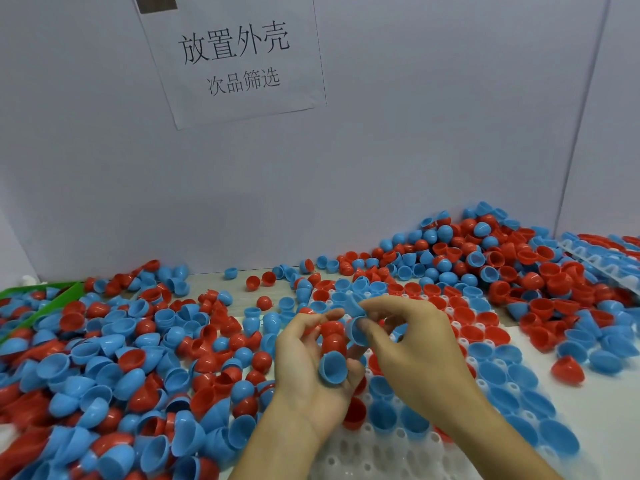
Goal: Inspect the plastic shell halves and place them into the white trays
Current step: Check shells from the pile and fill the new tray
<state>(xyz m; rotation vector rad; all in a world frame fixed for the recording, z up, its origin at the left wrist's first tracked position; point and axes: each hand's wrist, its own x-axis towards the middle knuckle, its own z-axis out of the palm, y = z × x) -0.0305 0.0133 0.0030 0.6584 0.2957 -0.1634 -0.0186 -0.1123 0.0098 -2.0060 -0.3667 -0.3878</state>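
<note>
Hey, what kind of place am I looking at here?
Probably a factory sorting or assembly station. Loose red and blue shells are heaped across the bench, a white tray under the hands holds shells in rows, and a printed Chinese sign is fixed to the plain partition behind.

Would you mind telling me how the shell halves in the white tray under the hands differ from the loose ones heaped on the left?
The shell halves in the white tray sit singly in rows, mostly with open sides up, like one blue half. The loose pile is jumbled and overlapping, its halves facing every way, some domes up. The left hand holds a few halves; the right hand pinches a blue one. Both groups mix red and blue.
</note>
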